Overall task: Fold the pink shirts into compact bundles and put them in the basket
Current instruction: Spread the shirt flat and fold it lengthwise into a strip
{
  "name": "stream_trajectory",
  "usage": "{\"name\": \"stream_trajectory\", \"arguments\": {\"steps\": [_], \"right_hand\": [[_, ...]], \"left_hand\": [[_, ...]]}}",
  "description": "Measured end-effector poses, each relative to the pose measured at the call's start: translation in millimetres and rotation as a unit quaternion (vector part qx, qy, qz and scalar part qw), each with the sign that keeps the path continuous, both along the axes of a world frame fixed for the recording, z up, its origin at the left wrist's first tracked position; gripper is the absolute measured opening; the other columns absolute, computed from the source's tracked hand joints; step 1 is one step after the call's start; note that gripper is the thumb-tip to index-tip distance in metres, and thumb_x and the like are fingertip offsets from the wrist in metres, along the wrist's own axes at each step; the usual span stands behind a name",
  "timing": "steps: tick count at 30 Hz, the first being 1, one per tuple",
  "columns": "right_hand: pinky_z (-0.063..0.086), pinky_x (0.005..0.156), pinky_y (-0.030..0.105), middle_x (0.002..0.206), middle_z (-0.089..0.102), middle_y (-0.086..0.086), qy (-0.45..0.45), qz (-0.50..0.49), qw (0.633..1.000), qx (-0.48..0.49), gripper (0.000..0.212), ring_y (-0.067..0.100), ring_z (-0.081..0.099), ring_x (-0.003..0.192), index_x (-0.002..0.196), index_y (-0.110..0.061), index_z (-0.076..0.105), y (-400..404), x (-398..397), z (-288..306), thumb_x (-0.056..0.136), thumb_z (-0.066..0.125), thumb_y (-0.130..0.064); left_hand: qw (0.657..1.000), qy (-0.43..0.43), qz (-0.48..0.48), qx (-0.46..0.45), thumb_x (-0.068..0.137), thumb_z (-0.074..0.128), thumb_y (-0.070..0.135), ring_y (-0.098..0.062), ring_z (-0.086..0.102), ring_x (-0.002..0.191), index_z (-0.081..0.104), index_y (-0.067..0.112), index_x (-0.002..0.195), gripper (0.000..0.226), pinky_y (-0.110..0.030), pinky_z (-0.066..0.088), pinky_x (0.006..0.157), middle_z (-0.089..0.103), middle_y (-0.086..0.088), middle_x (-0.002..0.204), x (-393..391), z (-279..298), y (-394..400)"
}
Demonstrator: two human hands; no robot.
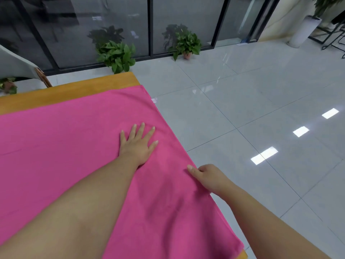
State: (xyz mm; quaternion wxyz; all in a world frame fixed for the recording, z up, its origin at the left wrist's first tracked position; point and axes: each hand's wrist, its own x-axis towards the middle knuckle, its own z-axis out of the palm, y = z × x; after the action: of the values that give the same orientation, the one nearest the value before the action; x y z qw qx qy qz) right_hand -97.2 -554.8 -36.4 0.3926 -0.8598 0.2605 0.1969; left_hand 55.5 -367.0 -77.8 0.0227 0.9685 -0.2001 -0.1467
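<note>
We see one pink shirt spread flat over the wooden bench, covering most of it up to the right edge. Left hand lies palm down on the cloth, fingers straight and splayed, gripping nothing. Right hand sits at the right hem where it meets the bench edge, thumb on top of the fabric and fingers curled under, pinching the hem.

Containers: two potted plants on the tiled floor by the glass wall; one pot shows, the other is hidden by leaves. A tall white planter stands far right, its plant cut off at the top.

A small white tag pokes out at the shirt's far corner; print too small to read. Shirt's left side and near end run out of frame, so collar and sleeves can't be made out.
</note>
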Motion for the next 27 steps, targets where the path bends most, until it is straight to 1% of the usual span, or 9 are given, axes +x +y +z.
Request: {"name": "stream_trajectory", "arguments": {"steps": [3, 7, 11, 14, 17, 20, 23, 25, 27], "right_hand": [[0.026, 0.052, 0.027, 0.062, 0.036, 0.000, 0.055, 0.024, 0.998, 0.033, 0.051, 0.015, 0.035, 0.056, 0.063, -0.016, 0.040, -9.9, -32.5, 5.3, 0.082, 0.061, -0.059], [0.034, 0.058, 0.025, 0.069, 0.048, -0.002, 0.052, 0.060, 0.995, 0.064, 0.045, 0.012, 0.044, 0.061, 0.075, -0.008, 0.058, -21.2, -64.5, 5.9, 0.080, 0.069, -0.051], [0.036, 0.055, 0.017, 0.071, 0.054, -0.009, 0.012, 0.054, 0.998, 0.033, 0.028, 0.005, 0.049, 0.062, 0.077, -0.018, 0.055, -24.6, -86.9, 6.5, 0.090, 0.061, -0.043], [0.042, 0.064, 0.018, 0.080, 0.060, -0.010, -0.009, 0.034, 0.999, 0.019, 0.025, 0.003, 0.054, 0.070, 0.086, -0.019, 0.061, -28.0, -101.9, 6.6, 0.092, 0.056, -0.043], [0.037, 0.059, 0.018, 0.069, 0.054, -0.011, 0.000, 0.028, 0.999, 0.027, 0.033, 0.004, 0.049, 0.063, 0.075, -0.020, 0.060, -31.5, -118.5, 8.1, 0.089, 0.057, -0.049], [0.027, 0.050, 0.019, 0.057, 0.039, -0.009, 0.019, 0.053, 0.998, 0.036, 0.041, 0.007, 0.036, 0.052, 0.061, -0.019, 0.046, -33.5, -134.8, 4.7, 0.088, 0.061, -0.046], [0.028, 0.050, 0.020, 0.058, 0.041, -0.009, 0.006, 0.062, 0.998, 0.012, 0.037, 0.007, 0.036, 0.052, 0.064, -0.018, 0.046, -40.0, -148.9, 0.3, 0.090, 0.060, -0.040], [0.031, 0.053, 0.019, 0.063, 0.047, -0.009, 0.004, 0.057, 0.998, -0.004, 0.029, 0.005, 0.041, 0.056, 0.070, -0.020, 0.050, -43.8, -157.6, -3.2, 0.091, 0.061, -0.036], [0.039, 0.062, 0.021, 0.076, 0.054, -0.008, -0.001, 0.063, 0.995, -0.082, 0.015, 0.007, 0.049, 0.069, 0.082, -0.023, 0.053, -41.8, -164.3, -7.3, 0.091, 0.060, -0.033]], "left_hand": [[1.000, -0.008, 0.011, -0.011, 0.097, 0.011, 0.058, -0.022, -0.013, 0.146, -0.004, 0.039, 0.150, 0.058, -0.057, -0.006, 0.113, -0.013, 0.001, 0.159, -16.7, 2.8, -7.5], [1.000, -0.003, 0.004, -0.026, 0.095, 0.012, 0.063, -0.023, -0.015, 0.146, -0.004, 0.042, 0.149, 0.060, -0.058, -0.006, 0.112, -0.013, 0.003, 0.159, -41.2, -2.4, -9.3], [1.000, 0.002, -0.002, -0.012, 0.093, 0.011, 0.066, -0.024, -0.017, 0.145, -0.008, 0.045, 0.148, 0.062, -0.060, -0.006, 0.112, -0.017, 0.003, 0.158, -40.1, -4.2, -8.7], [1.000, 0.015, 0.004, 0.011, 0.094, 0.011, 0.064, -0.025, -0.016, 0.145, -0.010, 0.042, 0.148, 0.062, -0.060, -0.005, 0.111, -0.018, 0.002, 0.158, -39.4, 0.7, -12.8], [1.000, 0.018, -0.003, -0.015, 0.097, 0.012, 0.059, -0.025, -0.016, 0.145, -0.007, 0.037, 0.150, 0.061, -0.057, -0.005, 0.114, -0.016, 0.000, 0.159, -71.6, 4.5, -19.5], [0.997, 0.020, -0.050, -0.057, 0.097, 0.012, 0.056, -0.022, -0.017, 0.145, -0.005, 0.037, 0.150, 0.058, -0.052, -0.008, 0.114, -0.014, 0.002, 0.159, -134.2, -0.1, -23.2], [0.994, 0.001, -0.106, -0.039, 0.088, -0.006, 0.065, -0.019, -0.018, 0.145, -0.006, 0.040, 0.149, 0.066, -0.049, -0.011, 0.113, -0.014, 0.006, 0.158, -190.3, -8.6, -16.0], [0.989, -0.048, -0.136, -0.043, 0.088, -0.009, 0.065, -0.020, -0.001, 0.146, 0.009, 0.039, 0.150, 0.069, -0.051, 0.001, 0.113, 0.006, 0.003, 0.159, -214.9, -14.2, -11.0], [0.983, -0.090, -0.150, -0.054, 0.097, 0.011, 0.056, -0.023, 0.030, 0.140, 0.031, 0.034, 0.145, 0.057, -0.052, 0.019, 0.114, 0.038, -0.001, 0.150, -234.0, -20.7, -8.0]]}}
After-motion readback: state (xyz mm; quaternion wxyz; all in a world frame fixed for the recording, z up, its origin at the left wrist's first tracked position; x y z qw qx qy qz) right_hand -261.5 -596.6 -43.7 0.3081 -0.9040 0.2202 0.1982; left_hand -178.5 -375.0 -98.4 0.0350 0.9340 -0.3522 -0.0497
